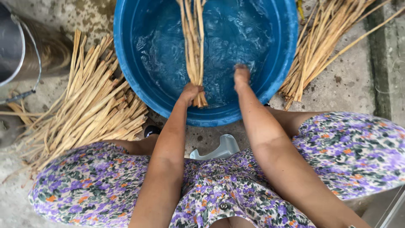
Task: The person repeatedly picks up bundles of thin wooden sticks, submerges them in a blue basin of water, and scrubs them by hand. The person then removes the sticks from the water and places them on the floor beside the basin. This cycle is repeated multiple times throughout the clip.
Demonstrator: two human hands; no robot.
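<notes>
Squatting over the tub here, both arms stretched straight down in front of me between my knees. Going left to right: there's a metal bucket at the far left edge, then a big fanned-out pile of dry straw lying on the concrete floor just beside the tub.

My left hand has its grip closed tight around the bottom end of a bundle of straw, fingers wrapped right round it. The bundle stands nearly upright in the blue tub, its stalks running up out of view, and the cut ends poke out just below my fist near the tub's front wall. The water in there is rippled all over.

My right hand is dipped into the water just beside the bundle, not touching it. Can't tell how open that grip is since the fingers are under the surface; nothing shows in it.

Right of the tub there's a second pile of straw spread on the floor. The floor is rough and stained grey. My flowered dress covers both knees, and a bit of grey plastic stool shows between them.
</notes>
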